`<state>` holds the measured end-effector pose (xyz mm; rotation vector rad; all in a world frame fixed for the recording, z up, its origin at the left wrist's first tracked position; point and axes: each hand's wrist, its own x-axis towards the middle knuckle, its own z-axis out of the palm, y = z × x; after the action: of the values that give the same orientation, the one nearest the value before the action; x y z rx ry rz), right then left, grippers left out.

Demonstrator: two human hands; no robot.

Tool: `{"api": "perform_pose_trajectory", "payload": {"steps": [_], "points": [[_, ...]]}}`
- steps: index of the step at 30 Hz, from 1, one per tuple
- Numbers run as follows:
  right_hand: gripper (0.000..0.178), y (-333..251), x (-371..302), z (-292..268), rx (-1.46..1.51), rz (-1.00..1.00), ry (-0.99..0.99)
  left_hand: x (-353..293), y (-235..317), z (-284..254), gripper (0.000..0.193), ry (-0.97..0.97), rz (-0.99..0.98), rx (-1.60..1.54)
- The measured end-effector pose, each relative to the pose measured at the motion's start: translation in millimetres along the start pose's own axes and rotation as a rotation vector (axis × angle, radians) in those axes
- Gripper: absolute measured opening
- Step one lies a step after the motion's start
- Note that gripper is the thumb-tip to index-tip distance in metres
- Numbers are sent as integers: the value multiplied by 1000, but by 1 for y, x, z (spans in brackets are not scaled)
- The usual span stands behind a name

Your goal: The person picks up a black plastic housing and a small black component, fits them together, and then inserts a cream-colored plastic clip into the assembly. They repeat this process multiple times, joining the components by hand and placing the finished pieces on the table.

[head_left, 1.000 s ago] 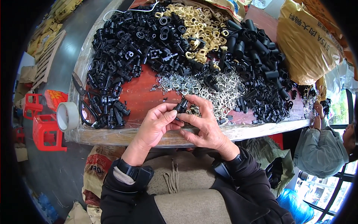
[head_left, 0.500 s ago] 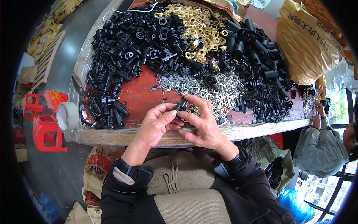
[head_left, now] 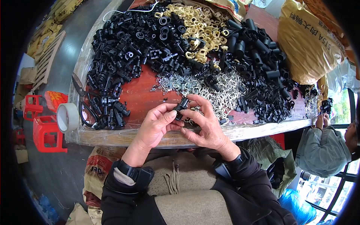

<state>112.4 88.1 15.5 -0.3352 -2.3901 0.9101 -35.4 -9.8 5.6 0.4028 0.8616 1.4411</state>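
Note:
Over the near edge of the table, my left hand (head_left: pixel 158 123) pinches a small black plastic fitting (head_left: pixel 182 104) between thumb and fingers. My right hand (head_left: pixel 204 125) has its fingertips on the same fitting from the other side, its fingers bent around it. Part of the fitting is covered by my fingers. Just beyond the hands lie a heap of silvery metal clips (head_left: pixel 225 92) and a scatter of small screws (head_left: pixel 172 83). Black plastic fittings (head_left: pixel 127 45) are piled at the far left, some of them close to the near-left edge.
Scissors (head_left: pixel 85 97) and a tape roll (head_left: pixel 68 117) lie at the table's left edge. Yellow rings (head_left: pixel 204 26), black tubes (head_left: pixel 258 48) and small black pieces (head_left: pixel 270 103) form heaps. A tan sack (head_left: pixel 307 41) stands far right; a co-worker (head_left: pixel 322 150) sits at right. Red stools (head_left: pixel 48 133) stand left.
The fitting has tilted slightly between my fingers, and my right fingertips have shifted a little. At the far right, the co-worker's hands have moved closer together.

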Motion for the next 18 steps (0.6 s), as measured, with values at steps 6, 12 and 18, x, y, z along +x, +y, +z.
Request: {"api": "perform_pose_trajectory", "payload": {"steps": [6, 12, 18], "points": [[36, 0, -1, 0, -9, -12, 2, 0, -1, -1, 26, -15, 8, 1], [35, 1, -1, -3, -14, -38, 17, 0, -1, -2, 27, -20, 7, -26], [38, -1, -2, -4, 28, -27, -7, -1, 0, -2, 27, -13, 4, -38]]}}
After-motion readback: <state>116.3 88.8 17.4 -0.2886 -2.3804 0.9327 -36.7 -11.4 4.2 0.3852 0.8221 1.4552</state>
